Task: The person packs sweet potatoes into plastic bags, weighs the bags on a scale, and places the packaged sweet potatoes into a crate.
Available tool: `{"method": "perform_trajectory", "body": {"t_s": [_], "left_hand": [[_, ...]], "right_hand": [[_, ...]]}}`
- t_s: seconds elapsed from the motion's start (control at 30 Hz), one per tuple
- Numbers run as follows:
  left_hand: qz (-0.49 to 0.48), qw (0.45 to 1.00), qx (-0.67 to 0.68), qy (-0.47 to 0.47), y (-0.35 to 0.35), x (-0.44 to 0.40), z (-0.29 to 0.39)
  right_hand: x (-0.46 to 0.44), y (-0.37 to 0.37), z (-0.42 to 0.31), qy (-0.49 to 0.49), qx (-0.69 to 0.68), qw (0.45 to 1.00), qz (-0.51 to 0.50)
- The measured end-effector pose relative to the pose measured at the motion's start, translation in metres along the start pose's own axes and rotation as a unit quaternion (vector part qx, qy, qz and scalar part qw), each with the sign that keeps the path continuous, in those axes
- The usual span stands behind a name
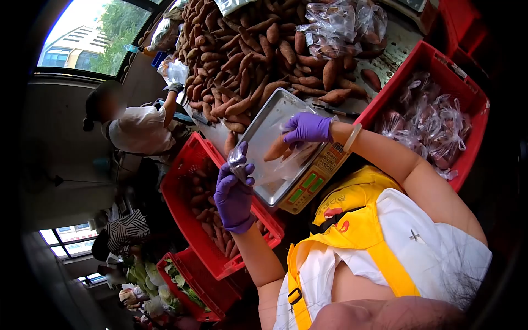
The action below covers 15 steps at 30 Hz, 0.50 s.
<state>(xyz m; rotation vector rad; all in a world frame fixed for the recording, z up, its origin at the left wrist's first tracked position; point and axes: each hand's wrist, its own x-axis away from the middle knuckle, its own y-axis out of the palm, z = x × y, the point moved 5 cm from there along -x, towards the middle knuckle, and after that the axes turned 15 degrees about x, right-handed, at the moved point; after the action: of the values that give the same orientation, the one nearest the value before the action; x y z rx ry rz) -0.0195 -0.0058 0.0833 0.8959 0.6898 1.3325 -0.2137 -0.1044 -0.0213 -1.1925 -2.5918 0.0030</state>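
My right hand [308,130], in a purple glove, is closed on a sweet potato [276,148] above the metal tray [257,130] of a scale. A clear plastic bag [297,163] hangs beneath that hand over the tray. The scale's yellow front [308,188] shows green displays. My left hand [234,192], also gloved in purple, is at the tray's left corner, its fingers round bunched clear plastic [238,165]. Whether the plastic at the two hands is one bag cannot be made out.
A big heap of sweet potatoes [242,60] covers the table behind the scale. Red crates stand on the left [181,190] with sweet potatoes and on the right [476,104] with bagged ones. Beyond the table's left side is a co-worker [143,129].
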Motion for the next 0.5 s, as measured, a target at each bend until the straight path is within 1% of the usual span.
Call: {"method": "perform_trajectory", "body": {"t_s": [0.07,0.1,0.13,0.17,0.2,0.23,0.27,0.33,0.37,0.4,0.43,0.47,0.5], "left_hand": [[-0.003,0.998,0.038,-0.041,-0.003,0.003,-0.007],[0.028,0.999,0.011,-0.04,-0.007,0.005,-0.009],[0.025,0.999,0.01,-0.039,-0.013,0.003,-0.008],[0.015,0.999,0.029,-0.022,-0.023,-0.001,-0.006],[0.008,0.999,0.049,-0.007,-0.028,-0.004,-0.004],[0.011,0.999,0.034,0.008,-0.03,-0.01,-0.001],[0.007,0.999,0.044,0.007,-0.032,-0.018,0.0],[-0.01,0.999,0.042,0.006,-0.011,-0.029,-0.005],[-0.035,0.999,0.033,0.023,-0.001,-0.033,-0.004],[-0.075,0.996,0.012,0.052,0.017,-0.036,-0.001],[-0.057,0.994,-0.047,0.086,0.028,-0.033,0.005],[-0.037,0.986,-0.106,0.121,0.038,-0.029,0.012],[-0.024,0.976,-0.168,0.137,0.045,-0.026,0.015]], "right_hand": [[-0.009,-0.013,0.007,0.021,0.023,0.998,0.05],[-0.008,-0.013,0.01,0.019,0.024,0.998,0.052],[-0.001,-0.024,0.001,-0.041,0.231,0.956,0.178],[0.007,-0.03,-0.014,-0.098,0.423,0.852,0.292],[0.007,-0.034,-0.017,-0.099,0.426,0.851,0.292],[0.009,-0.03,-0.033,-0.125,0.204,0.96,0.143],[0.018,-0.02,-0.054,-0.138,-0.036,0.99,-0.02],[0.042,-0.017,-0.111,-0.231,-0.063,0.969,-0.052],[0.033,-0.012,-0.114,-0.27,-0.113,0.954,-0.06],[0.032,-0.012,-0.116,-0.294,-0.025,0.955,-0.03],[0.034,-0.009,-0.127,-0.398,0.041,0.915,0.05],[0.037,-0.005,-0.136,-0.493,0.105,0.854,0.13],[0.038,-0.008,-0.139,-0.515,0.201,0.816,0.168]]}}
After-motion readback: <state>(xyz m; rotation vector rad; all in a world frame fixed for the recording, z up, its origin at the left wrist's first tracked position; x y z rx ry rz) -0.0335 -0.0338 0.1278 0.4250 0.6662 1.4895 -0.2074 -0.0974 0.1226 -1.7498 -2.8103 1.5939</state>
